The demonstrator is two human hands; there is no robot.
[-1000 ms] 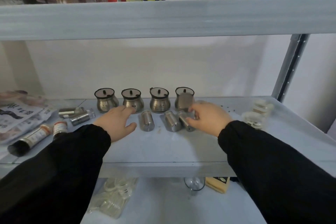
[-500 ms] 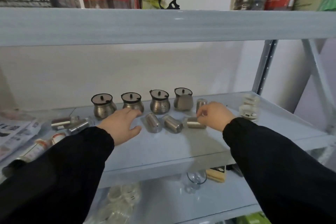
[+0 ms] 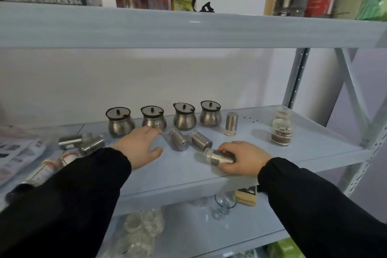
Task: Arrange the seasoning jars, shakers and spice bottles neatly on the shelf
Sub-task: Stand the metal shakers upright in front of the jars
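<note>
Several round steel seasoning jars (image 3: 184,120) with black-rimmed lids stand in a row at the back of the pale blue shelf (image 3: 314,148). One steel shaker (image 3: 231,123) stands upright to the right of that row. Two more steel shakers (image 3: 178,142) lie on their sides in front of the jars. My right hand (image 3: 244,158) grips another steel shaker (image 3: 219,157), held on its side near the shelf's front edge. My left hand (image 3: 140,145) rests flat on the shelf, fingers spread, just in front of the second jar.
Two fallen steel bottles (image 3: 83,142) and labelled spice bottles (image 3: 67,158) lie at the left, beside printed packets (image 3: 16,153). A stack of clear jars (image 3: 280,130) stands at the right near the upright post (image 3: 295,81). Glassware (image 3: 224,205) sits on the shelf below.
One shaker now stands upright beside the right-hand jar. My right hand has pulled back toward the front edge with another shaker in its grip. My left hand has stayed put.
</note>
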